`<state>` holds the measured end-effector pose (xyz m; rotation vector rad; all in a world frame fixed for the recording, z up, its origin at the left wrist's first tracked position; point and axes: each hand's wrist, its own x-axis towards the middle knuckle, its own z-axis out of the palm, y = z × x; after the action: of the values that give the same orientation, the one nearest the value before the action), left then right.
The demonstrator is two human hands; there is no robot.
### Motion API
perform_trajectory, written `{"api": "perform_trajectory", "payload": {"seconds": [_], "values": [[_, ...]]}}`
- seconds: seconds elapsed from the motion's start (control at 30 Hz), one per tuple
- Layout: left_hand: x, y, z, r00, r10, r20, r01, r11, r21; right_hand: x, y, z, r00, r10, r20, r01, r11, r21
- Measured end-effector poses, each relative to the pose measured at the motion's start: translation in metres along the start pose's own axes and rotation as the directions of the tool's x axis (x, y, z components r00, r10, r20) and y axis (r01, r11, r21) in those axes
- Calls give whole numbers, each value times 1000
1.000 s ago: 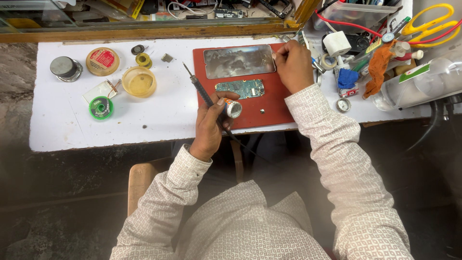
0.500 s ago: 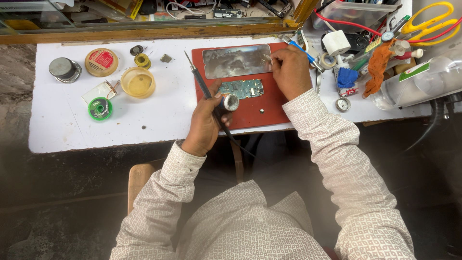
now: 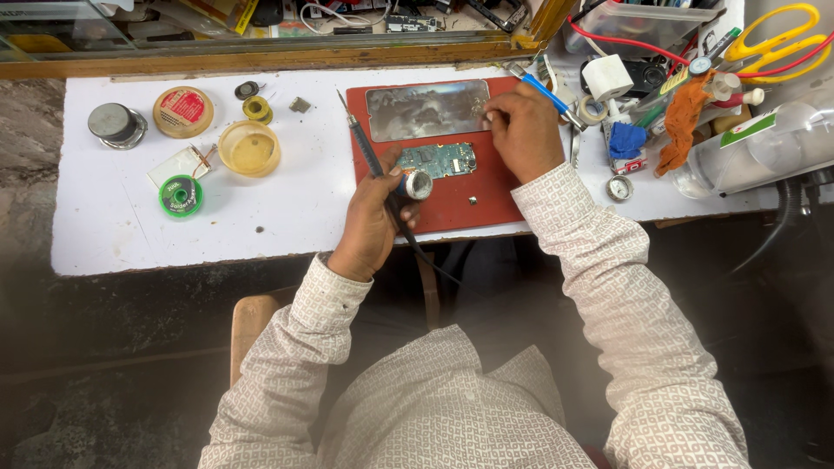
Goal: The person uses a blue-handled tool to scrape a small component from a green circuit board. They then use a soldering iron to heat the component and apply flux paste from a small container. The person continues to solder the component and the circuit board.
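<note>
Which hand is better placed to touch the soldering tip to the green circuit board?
Left. The left hand holds the thin black soldering iron beside the green circuit board; the right hand rests above it, its grip hidden.

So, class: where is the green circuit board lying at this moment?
In the head view the green circuit board lies flat on the red mat, just below the phone screen panel, between the left hand and the right hand.

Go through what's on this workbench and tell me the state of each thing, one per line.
Left hand: gripping the soldering iron, tip pointing away.
Right hand: fingers closed at the phone panel.
Circuit board: bare, flat on the red mat.
Yellow dish: uncovered.
Grey round tin: lid on.
</note>
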<state>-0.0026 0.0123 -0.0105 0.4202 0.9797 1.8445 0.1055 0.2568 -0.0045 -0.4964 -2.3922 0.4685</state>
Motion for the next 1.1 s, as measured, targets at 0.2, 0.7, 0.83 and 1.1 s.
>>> {"api": "perform_trajectory", "payload": {"seconds": [0.2,0.7,0.83,1.1], "values": [[-4,3,4,1000,27,-4,-27,998,54,1,-6,-13,996,76,-40,-68,980,187],[-12,6,7,993,63,95,-83,970,228,-84,-132,-81,998,63,-18,-52,922,384],[-13,5,7,994,57,97,-79,968,237,-84,-158,-79,992,-71,-101,95,961,259],[-12,3,6,988,91,122,-120,959,257,-69,-160,-61,946,-305,-107,311,950,42]]}}
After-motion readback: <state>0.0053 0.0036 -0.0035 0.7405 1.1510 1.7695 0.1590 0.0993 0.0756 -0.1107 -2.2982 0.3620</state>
